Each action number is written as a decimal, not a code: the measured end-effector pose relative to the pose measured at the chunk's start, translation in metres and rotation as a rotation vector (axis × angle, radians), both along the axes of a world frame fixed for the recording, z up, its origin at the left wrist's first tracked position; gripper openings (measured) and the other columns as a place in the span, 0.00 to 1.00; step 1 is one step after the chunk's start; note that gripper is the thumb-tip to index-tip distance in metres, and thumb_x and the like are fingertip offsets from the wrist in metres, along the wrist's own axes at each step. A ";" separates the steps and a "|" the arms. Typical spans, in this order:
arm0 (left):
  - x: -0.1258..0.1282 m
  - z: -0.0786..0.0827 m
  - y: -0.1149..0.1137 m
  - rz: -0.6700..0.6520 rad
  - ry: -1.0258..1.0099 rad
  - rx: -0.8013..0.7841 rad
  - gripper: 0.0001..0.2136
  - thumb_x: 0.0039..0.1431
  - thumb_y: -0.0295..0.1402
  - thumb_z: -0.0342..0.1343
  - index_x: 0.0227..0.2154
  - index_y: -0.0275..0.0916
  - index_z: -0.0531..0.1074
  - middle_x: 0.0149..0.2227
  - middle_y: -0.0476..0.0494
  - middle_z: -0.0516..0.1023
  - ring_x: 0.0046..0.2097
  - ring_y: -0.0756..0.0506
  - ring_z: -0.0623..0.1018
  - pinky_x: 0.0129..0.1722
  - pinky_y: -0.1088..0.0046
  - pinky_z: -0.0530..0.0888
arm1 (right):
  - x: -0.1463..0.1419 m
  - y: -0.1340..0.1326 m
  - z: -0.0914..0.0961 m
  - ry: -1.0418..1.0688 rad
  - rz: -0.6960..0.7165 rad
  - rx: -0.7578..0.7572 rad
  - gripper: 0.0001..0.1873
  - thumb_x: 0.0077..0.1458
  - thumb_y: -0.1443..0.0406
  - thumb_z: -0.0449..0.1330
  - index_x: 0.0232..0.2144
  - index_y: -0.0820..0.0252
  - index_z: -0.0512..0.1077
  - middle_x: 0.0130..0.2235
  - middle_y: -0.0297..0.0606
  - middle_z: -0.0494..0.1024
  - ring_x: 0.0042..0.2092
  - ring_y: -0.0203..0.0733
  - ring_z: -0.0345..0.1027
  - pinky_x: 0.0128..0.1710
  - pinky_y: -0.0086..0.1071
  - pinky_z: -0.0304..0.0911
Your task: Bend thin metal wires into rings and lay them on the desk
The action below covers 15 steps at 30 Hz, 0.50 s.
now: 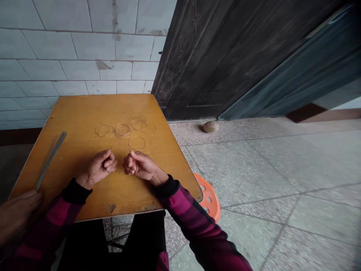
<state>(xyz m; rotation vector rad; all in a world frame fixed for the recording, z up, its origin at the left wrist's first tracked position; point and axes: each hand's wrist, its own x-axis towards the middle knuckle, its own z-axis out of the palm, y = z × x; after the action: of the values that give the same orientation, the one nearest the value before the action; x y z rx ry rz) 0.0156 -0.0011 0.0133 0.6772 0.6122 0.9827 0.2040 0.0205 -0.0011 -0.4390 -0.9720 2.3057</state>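
My left hand and my right hand rest on a yellow wooden tabletop, fingers curled, with nothing visible in them. Several thin wire rings lie flat beyond them. The nearest ring almost meets my right fingertips, and I cannot tell whether they touch it. The others, such as the ring, lie further back. At the left edge, another person's hand sits near a bundle of thin metal rods, which lies on the table.
An orange perforated plastic stool stands partly under the table's right corner. A dark wooden door and a white-tiled wall rise behind the table. A rounded stone lies on the terrazzo floor.
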 end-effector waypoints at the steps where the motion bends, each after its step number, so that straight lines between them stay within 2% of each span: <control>1: -0.001 0.000 0.000 -0.016 0.014 0.004 0.15 0.49 0.42 0.65 0.20 0.36 0.72 0.13 0.56 0.55 0.18 0.55 0.59 0.18 0.79 0.59 | 0.000 0.000 0.000 -0.010 -0.007 0.011 0.24 0.58 0.51 0.59 0.19 0.61 0.72 0.15 0.27 0.64 0.21 0.30 0.61 0.27 0.27 0.60; 5: -0.001 0.002 -0.001 -0.029 0.045 0.035 0.16 0.47 0.44 0.67 0.20 0.36 0.72 0.13 0.56 0.56 0.18 0.55 0.60 0.20 0.78 0.59 | -0.001 -0.001 0.000 -0.027 -0.044 0.029 0.14 0.56 0.56 0.63 0.27 0.62 0.77 0.12 0.21 0.58 0.20 0.29 0.61 0.28 0.26 0.60; 7: -0.001 0.004 -0.002 -0.030 0.078 0.054 0.16 0.47 0.44 0.67 0.20 0.36 0.72 0.13 0.56 0.57 0.18 0.55 0.61 0.20 0.78 0.60 | -0.001 0.000 0.000 -0.025 -0.042 0.034 0.13 0.55 0.57 0.64 0.30 0.62 0.78 0.11 0.20 0.57 0.20 0.29 0.62 0.28 0.26 0.60; 15: -0.005 0.004 -0.004 -0.116 0.189 0.121 0.14 0.52 0.44 0.63 0.25 0.36 0.75 0.13 0.56 0.59 0.17 0.55 0.60 0.19 0.78 0.58 | -0.001 0.000 -0.001 -0.117 -0.042 0.091 0.15 0.52 0.57 0.65 0.24 0.63 0.75 0.13 0.25 0.66 0.20 0.29 0.65 0.26 0.25 0.63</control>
<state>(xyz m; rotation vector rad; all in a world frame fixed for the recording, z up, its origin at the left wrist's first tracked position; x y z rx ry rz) 0.0107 -0.0051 0.0169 0.9109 0.6746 0.8588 0.2032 0.0204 -0.0016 -0.5566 -1.1088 2.2090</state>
